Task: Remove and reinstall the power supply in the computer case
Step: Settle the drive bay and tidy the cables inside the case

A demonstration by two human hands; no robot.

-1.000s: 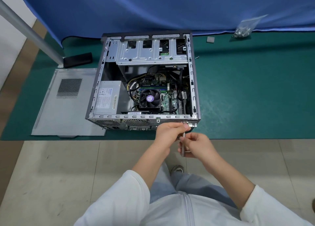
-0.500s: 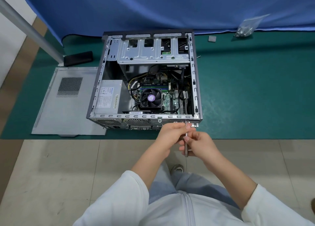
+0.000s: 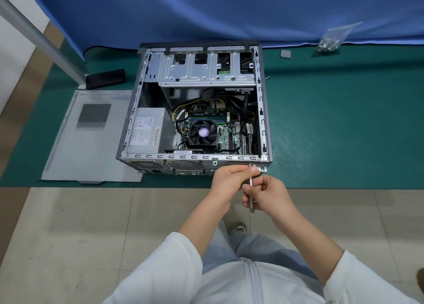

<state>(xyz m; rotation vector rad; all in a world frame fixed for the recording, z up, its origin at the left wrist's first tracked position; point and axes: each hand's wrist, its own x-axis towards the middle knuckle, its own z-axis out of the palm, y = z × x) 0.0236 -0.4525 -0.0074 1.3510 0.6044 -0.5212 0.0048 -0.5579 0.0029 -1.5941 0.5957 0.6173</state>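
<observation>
The open computer case [image 3: 266,111] lies on its side on a green mat. Its grey power supply [image 3: 146,130] with a white label sits in the near left corner. At the near right corner of the case's rear panel, my right hand [image 3: 268,194] grips a slim silver screwdriver [image 3: 251,197] whose tip points up at a screw on the rear bracket. My left hand [image 3: 229,182] pinches the shaft just under that tip, fingertips against the bracket.
The removed side panel [image 3: 91,138] lies flat left of the case. A bag of screws [image 3: 330,40], a small grey square part [image 3: 285,54] and a loose screw [image 3: 267,77] lie on the mat [image 3: 344,131] to the far right. A blue cloth hangs behind; a metal pole stands far left.
Both hands stay at the same corner. My right hand has shifted slightly along the screwdriver's handle; the case and power supply have not moved.
</observation>
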